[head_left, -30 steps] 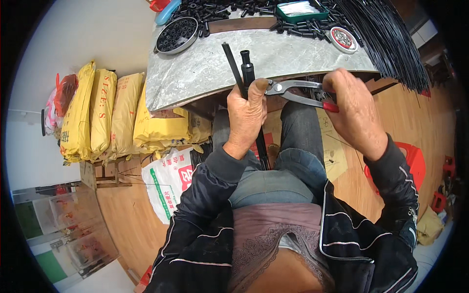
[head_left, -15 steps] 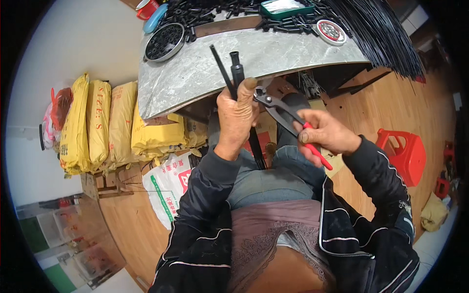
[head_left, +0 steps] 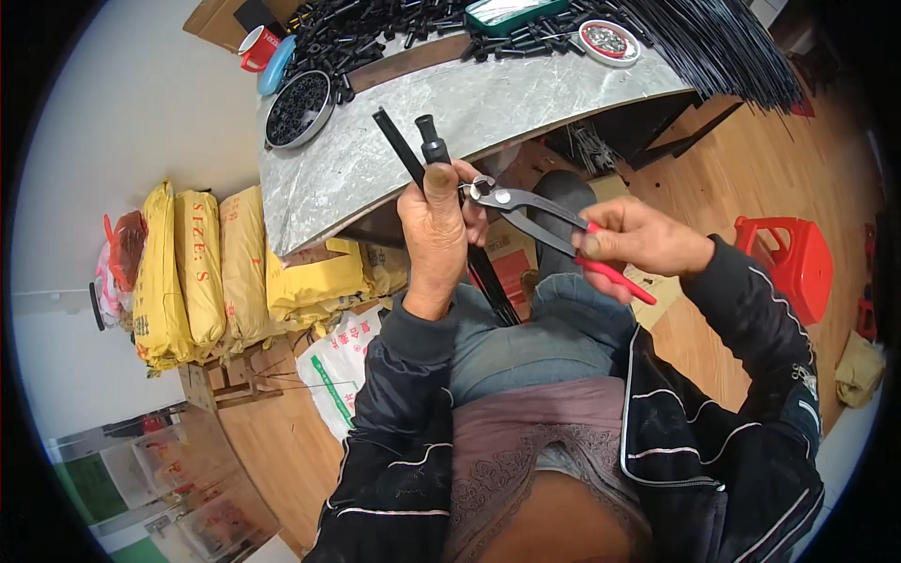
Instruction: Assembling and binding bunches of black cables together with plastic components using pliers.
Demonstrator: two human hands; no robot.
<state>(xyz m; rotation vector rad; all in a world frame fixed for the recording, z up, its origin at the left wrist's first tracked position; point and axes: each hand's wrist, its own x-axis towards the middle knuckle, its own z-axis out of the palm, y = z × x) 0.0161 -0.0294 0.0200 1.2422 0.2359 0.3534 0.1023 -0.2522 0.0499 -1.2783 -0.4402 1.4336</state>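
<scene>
Your right hand [head_left: 638,242] is wrapped round the red handles of the pincers [head_left: 504,198], their jaws close by your left hand [head_left: 435,230]. That one is clamped on black rods [head_left: 398,143], covering their middle, at the counter [head_left: 328,178] edge. Beyond sits a bowl [head_left: 317,129] of black parts. Yellow sacks [head_left: 195,267] farther left bear print.

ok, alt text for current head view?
A person's left hand grips black rods while the right hand holds red-handled pliers, their jaws beside the left hand. Beyond is a gray table with black parts; yellow sacks stand at left.
</scene>
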